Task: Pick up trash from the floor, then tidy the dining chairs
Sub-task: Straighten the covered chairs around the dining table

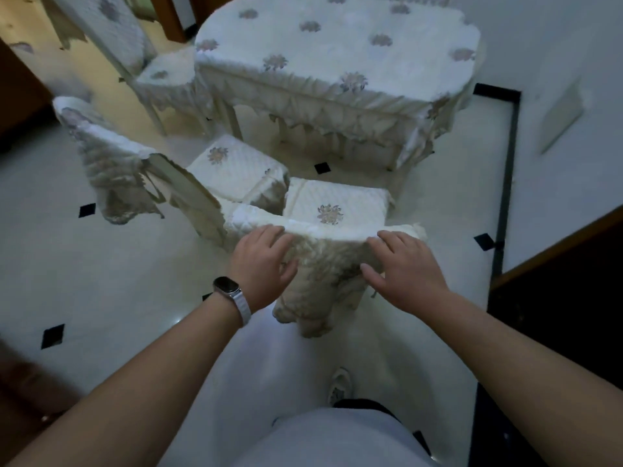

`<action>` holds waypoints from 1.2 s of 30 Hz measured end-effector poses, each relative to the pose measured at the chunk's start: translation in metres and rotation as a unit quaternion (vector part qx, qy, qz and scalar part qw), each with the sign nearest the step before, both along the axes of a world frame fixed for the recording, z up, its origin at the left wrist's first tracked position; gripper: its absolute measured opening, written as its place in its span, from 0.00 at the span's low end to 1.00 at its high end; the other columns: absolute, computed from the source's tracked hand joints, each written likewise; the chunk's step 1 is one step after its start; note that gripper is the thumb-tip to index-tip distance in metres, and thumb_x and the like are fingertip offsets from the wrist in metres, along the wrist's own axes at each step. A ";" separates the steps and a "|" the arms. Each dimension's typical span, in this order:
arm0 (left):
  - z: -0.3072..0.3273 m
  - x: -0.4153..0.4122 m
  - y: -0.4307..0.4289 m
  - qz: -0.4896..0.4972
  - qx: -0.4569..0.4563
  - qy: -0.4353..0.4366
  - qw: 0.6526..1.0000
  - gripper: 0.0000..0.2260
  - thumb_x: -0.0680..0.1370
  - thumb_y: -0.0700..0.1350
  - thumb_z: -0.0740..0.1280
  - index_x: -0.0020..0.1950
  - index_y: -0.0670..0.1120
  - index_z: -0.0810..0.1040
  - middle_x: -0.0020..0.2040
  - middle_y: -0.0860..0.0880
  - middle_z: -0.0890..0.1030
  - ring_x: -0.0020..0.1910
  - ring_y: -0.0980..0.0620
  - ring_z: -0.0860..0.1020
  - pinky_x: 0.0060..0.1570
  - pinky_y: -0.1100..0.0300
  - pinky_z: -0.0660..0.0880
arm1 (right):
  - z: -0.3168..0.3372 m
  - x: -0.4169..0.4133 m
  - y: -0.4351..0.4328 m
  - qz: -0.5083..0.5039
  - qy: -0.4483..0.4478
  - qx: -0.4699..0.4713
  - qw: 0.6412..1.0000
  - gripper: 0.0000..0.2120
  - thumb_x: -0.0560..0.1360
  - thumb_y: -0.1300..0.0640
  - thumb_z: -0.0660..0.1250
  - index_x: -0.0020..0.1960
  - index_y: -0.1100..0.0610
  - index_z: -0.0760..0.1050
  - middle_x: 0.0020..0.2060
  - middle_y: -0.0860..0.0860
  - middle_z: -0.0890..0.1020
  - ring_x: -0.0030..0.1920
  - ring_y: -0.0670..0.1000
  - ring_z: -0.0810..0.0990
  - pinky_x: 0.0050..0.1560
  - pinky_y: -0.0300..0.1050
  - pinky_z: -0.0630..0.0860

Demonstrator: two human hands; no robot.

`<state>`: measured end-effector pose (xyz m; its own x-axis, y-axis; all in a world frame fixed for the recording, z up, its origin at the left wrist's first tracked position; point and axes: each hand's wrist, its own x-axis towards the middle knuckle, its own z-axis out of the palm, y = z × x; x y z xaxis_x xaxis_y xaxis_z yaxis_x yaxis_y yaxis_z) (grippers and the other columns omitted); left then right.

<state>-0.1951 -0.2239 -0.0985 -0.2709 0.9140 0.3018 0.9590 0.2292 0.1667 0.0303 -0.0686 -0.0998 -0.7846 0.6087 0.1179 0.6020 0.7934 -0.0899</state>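
Foreground: one shoe (pixel 340 385) on the white floor (pixel 111 281) with black diamond insets. Left hand (pixel 261 261), wearing a smartwatch (pixel 226 286), and right hand (pixel 403 267) both grip the backrest top of the nearest dining chair (pixel 332 205), fingers curled over the rim and thumbs against its near face. This chair stands just short of the table, its seat not tucked under. Left of it, a second chair (pixel 236 163) sits angled. Beyond: the cloth-draped dining table (pixel 337 45) and, at its far left, a third chair (pixel 165 74)
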 end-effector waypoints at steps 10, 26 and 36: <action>-0.020 -0.018 0.032 0.045 -0.120 -0.027 0.991 0.29 0.76 0.63 0.56 0.69 0.44 0.73 0.62 0.42 0.77 0.60 0.40 0.75 0.58 0.48 0.74 | -0.029 -0.019 0.030 0.018 0.032 -0.041 0.999 0.27 0.71 0.41 0.58 0.59 0.58 0.77 0.54 0.55 0.80 0.54 0.58 0.78 0.54 0.53 0.74; -0.053 -0.077 0.065 -0.063 -0.075 -0.010 0.995 0.22 0.76 0.63 0.60 0.54 0.45 0.79 0.50 0.47 0.81 0.48 0.43 0.78 0.50 0.49 0.73 | -0.058 -0.047 0.059 0.074 0.093 -0.042 0.992 0.18 0.71 0.46 0.63 0.53 0.58 0.78 0.46 0.54 0.81 0.43 0.58 0.79 0.44 0.50 0.73; -0.054 -0.116 0.095 -0.135 0.017 -0.005 0.991 0.23 0.77 0.65 0.60 0.49 0.46 0.81 0.45 0.49 0.81 0.44 0.45 0.78 0.45 0.52 0.71 | -0.047 -0.068 0.082 0.071 0.119 -0.026 0.990 0.16 0.71 0.49 0.66 0.50 0.61 0.79 0.44 0.56 0.81 0.40 0.59 0.80 0.38 0.54 0.77</action>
<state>-0.3107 -0.1293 -0.1527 -0.0202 0.9432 0.3316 0.9828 -0.0421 0.1799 -0.0379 0.0133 -0.1466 -0.8168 0.5039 0.2809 0.4411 0.8593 -0.2589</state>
